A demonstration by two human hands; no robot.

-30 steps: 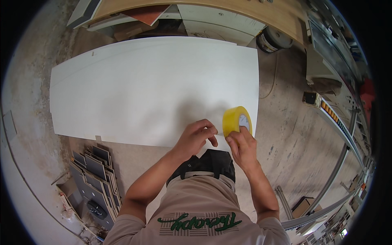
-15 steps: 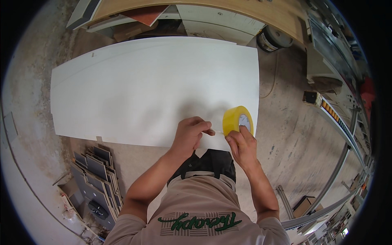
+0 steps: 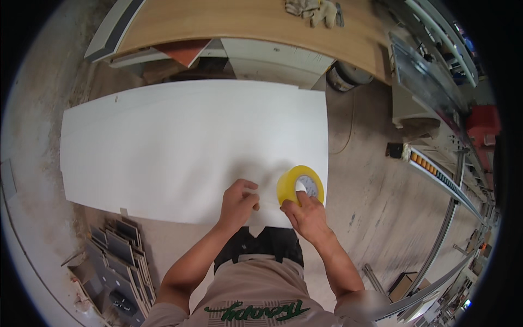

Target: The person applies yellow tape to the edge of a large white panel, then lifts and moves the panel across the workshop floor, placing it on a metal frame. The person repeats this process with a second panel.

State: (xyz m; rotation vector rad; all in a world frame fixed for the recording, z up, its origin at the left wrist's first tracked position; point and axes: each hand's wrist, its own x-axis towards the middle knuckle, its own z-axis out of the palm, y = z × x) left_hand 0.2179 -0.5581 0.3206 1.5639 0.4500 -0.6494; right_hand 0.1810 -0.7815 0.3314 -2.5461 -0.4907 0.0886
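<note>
A wide roll of yellow packing tape (image 3: pixel 286 185) is gripped by my right hand (image 3: pixel 309 218), the fingers reaching into its pale core and the thumb at its lower edge. Just to the left, my left hand (image 3: pixel 237 206) hovers over the white board's near edge. Its forefinger and thumb are apart, the other fingers partly curled, and I see nothing clearly held between them. Whether a thin strip of clear tape runs between the two hands is too faint to tell. Beneath both hands lies a large white board (image 3: pixel 158 152).
Beyond the board stands a wooden workbench (image 3: pixel 245 24) with work gloves (image 3: pixel 324 12) on it. A dark bucket (image 3: pixel 346 76) sits under its right end. Grey panels (image 3: pixel 117 250) are stacked upright at the near left. Metal rails (image 3: pixel 444 169) run along the right.
My left thumb and forefinger, pinched near the tape before, have spread apart. The left hand sits slightly farther from the roll. The view has tilted up, showing more of the workbench.
</note>
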